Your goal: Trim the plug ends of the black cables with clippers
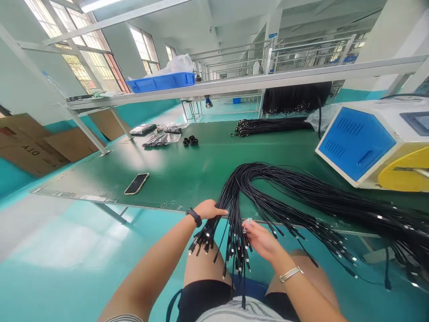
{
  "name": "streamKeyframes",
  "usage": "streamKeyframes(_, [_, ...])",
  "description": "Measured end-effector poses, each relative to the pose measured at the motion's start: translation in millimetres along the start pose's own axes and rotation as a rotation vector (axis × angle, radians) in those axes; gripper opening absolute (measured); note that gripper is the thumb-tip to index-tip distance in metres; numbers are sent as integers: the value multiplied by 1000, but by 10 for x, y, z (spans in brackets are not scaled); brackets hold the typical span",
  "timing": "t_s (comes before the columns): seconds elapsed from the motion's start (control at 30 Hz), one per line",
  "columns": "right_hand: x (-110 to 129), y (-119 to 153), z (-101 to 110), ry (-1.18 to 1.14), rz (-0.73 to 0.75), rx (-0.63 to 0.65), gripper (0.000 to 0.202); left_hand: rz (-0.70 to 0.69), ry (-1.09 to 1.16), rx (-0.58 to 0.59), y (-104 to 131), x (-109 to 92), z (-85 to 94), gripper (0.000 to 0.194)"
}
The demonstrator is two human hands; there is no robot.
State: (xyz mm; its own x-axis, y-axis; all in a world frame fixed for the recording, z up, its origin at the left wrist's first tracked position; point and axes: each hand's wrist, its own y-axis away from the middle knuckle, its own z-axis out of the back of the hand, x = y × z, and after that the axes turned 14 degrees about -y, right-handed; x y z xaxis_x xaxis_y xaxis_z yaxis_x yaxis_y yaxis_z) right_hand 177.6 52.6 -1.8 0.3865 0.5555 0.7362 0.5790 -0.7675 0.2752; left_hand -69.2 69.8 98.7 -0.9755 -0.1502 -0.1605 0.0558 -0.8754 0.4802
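Note:
A thick bundle of thin black cables (250, 172) lies bent in a loop on the green table. Its ends, tipped with metal plugs (238, 252), hang over the front edge above my lap. My left hand (208, 209) is wrapped round the left strand of the bundle at the edge, its thumb pointing right across the cables. Close by on the right, my right hand (263, 240) has thumb and fingers pinched together beside the hanging middle strand. Something small, whitish and shiny shows at its fingertips; I cannot make out what it is.
A phone (136, 184) lies left on the table (187, 174). Bagged cables (161, 138) and small black coils (191, 141) sit farther back. A blue-and-white machine (357, 138) with a yellow disc stands right. Another cable bundle (268, 126) lies beneath the shelf holding a blue tray (162, 82).

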Motion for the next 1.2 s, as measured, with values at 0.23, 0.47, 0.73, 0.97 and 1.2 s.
streamKeyframes(0.23, [23,-38,-283,65,-47,63,26,-79,7,-48,62,-210,-244,37])
streamKeyframes(0.47, [140,196,277,151,-68,-78,26,-13,-31,-141,250,-76,-158,35])
streamKeyframes(0.73, [72,213,44,133,-6,-61,25,-37,-13,-226,893,-576,-674,44])
streamKeyframes(0.97, [95,495,273,174,73,-251,23,-191,191,115,1244,-582,-1608,38])
streamKeyframes(1.2, [-201,1069,623,55,37,-423,39,-370,745,378,1366,-441,-2110,40])
